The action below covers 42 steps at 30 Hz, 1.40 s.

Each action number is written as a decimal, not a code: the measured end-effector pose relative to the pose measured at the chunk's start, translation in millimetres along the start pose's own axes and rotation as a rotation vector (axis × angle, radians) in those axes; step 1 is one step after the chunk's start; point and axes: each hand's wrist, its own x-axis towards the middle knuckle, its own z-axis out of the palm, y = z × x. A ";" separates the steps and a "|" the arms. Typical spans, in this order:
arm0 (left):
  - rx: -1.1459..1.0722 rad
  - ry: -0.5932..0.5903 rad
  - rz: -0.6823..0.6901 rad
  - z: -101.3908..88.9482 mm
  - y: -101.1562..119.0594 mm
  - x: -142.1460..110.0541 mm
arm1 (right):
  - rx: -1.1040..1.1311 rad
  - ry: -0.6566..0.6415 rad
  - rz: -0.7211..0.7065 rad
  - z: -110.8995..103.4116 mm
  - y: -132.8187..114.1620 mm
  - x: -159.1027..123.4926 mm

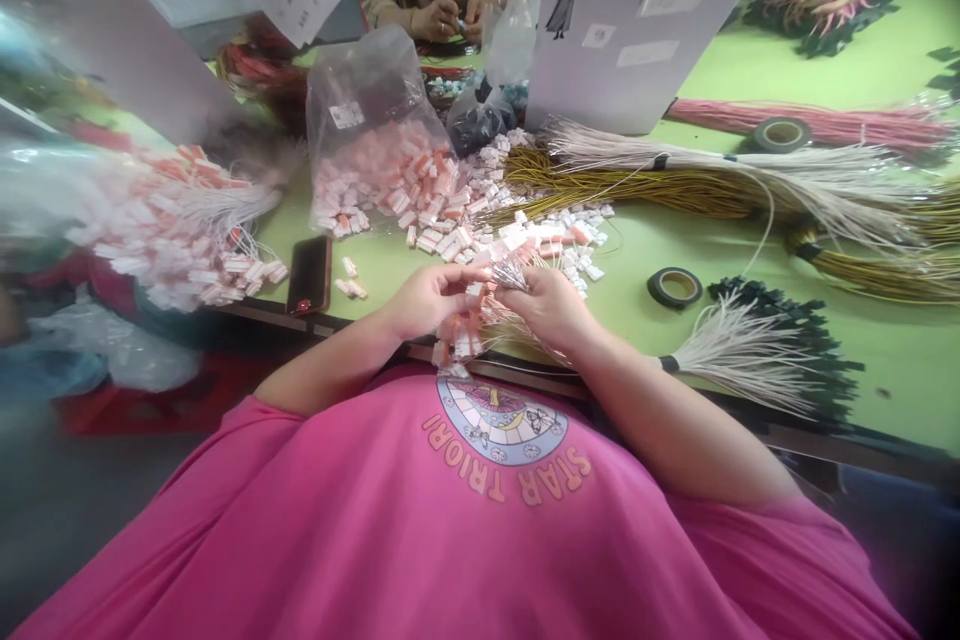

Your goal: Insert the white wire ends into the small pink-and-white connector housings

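Note:
My left hand [427, 300] and my right hand [551, 305] meet just above the near edge of the green table [750, 340]. Both are closed around a small bunch of thin white wires [480, 325] with white and orange plastic connectors hanging from them. The right fingers pinch the bare wire tips [511, 273]; the left fingers pinch a small connector [474, 288] beside those tips. A heap of loose white and orange connectors [517, 230] lies just beyond my hands.
A clear bag of connectors [375, 140], a black phone [310, 275], a tape roll [675, 287], white wire bundles [739, 350] and yellow ones [660, 185] lie around. Finished wired connectors [187, 240] are piled at left. Another person's hands [450, 18] work across the table.

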 end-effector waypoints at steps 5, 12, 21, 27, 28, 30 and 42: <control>0.079 0.004 0.019 2.1 0.4 -2.8 | 0.013 0.008 -0.014 1.1 0.9 0.0; 0.316 0.017 0.143 3.9 -8.0 1.4 | 0.107 -0.043 -0.030 2.2 1.3 -0.2; 0.415 0.030 0.135 10.9 -4.4 3.5 | -0.066 0.021 -0.027 0.6 2.1 -1.0; 0.584 -0.045 0.265 2.6 9.5 -9.3 | -0.022 -0.025 -0.022 -3.4 5.5 3.4; 0.639 -0.058 0.306 -2.8 11.4 -11.1 | -0.032 -0.012 -0.017 -4.7 6.0 4.5; 0.760 -0.052 0.352 -20.0 12.6 -9.8 | -0.046 0.033 -0.007 -6.6 7.3 6.0; 1.204 0.197 0.006 -105.3 -23.2 61.0 | 0.103 0.005 0.100 -5.6 6.6 5.9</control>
